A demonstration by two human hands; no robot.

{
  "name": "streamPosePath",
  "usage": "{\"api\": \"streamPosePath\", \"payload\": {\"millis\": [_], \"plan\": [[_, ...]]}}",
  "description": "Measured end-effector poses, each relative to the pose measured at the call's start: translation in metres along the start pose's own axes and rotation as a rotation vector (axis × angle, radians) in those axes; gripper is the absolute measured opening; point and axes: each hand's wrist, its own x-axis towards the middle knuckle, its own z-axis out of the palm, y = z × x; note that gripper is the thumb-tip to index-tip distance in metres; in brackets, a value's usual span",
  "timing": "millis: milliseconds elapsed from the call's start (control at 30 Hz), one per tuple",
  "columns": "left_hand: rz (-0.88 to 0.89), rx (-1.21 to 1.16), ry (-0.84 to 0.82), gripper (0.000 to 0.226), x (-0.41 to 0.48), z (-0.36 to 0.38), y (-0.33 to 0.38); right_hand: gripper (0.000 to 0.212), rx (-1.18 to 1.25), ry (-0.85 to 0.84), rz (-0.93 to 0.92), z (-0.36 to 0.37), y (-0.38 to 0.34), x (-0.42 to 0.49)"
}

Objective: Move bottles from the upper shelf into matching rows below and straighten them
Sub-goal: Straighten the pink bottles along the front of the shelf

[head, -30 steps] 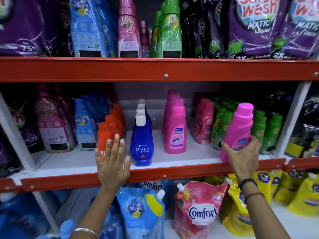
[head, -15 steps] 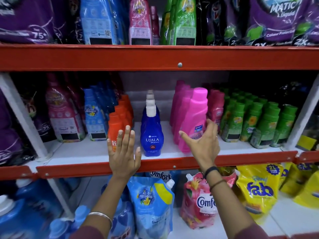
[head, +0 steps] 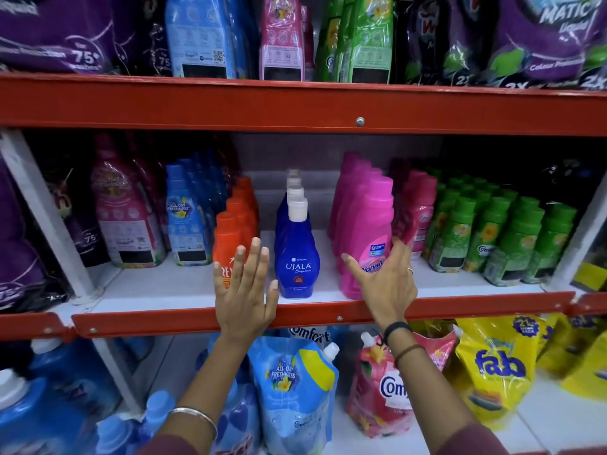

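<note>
A pink Vanish bottle [head: 374, 221] stands upright at the front of the pink row on the middle shelf [head: 164, 318]. My right hand [head: 384, 284] wraps its lower front, thumb at its left edge and fingers at its right. My left hand [head: 244, 290] is spread flat in front of the orange bottles [head: 230, 231], holding nothing. A row of blue Ujala bottles [head: 297, 254] stands between my hands. On the upper shelf stand blue [head: 200, 34], pink [head: 282, 37] and green [head: 368, 37] bottles.
Green bottles [head: 492, 234] fill the middle shelf's right side, with darker pink ones [head: 418, 208] beside the Vanish row. Blue [head: 187, 221] and pink [head: 124, 218] bottles stand at the left. Refill pouches [head: 295, 389] lie on the bottom shelf. Purple bags [head: 542, 37] crowd the top shelf.
My right hand carried the pink Vanish bottle leftward from in front of the green bottles and set it upright at the front of the pink row. My left hand stayed by the orange bottles.
</note>
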Motion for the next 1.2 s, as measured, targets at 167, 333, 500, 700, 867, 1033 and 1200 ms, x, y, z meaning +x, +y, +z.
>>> {"api": "streamPosePath", "payload": {"millis": [167,333,500,700,867,1033,1200], "plan": [[0.011,-0.292,0.01,0.067,0.0,-0.012,0.012,0.097,0.006,-0.041,-0.013,-0.001,0.006,-0.001],[-0.033,-0.959,-0.368,0.055,0.011,-0.041,0.089,0.096,0.647,-0.184,0.162,-0.013,0.033,0.006],[-0.568,-1.285,-0.566,0.06,0.046,-0.048,0.161,0.099,0.927,-0.377,0.302,-0.026,0.045,0.018],[-1.039,-1.35,-0.742,0.122,0.06,-0.003,0.158,0.104,0.917,-0.504,0.252,-0.031,0.049,0.018],[-1.01,-1.377,-0.67,0.117,0.068,-0.011,0.16,0.085,0.939,-0.521,0.2,-0.03,0.055,0.021],[-1.012,-1.385,-0.693,0.123,0.067,-0.009,0.154,0.085,0.971,-0.506,0.213,-0.029,0.058,0.023],[-1.061,-1.402,-0.7,0.098,0.07,-0.013,0.152,0.079,0.968,-0.505,0.196,-0.028,0.06,0.024]]}}
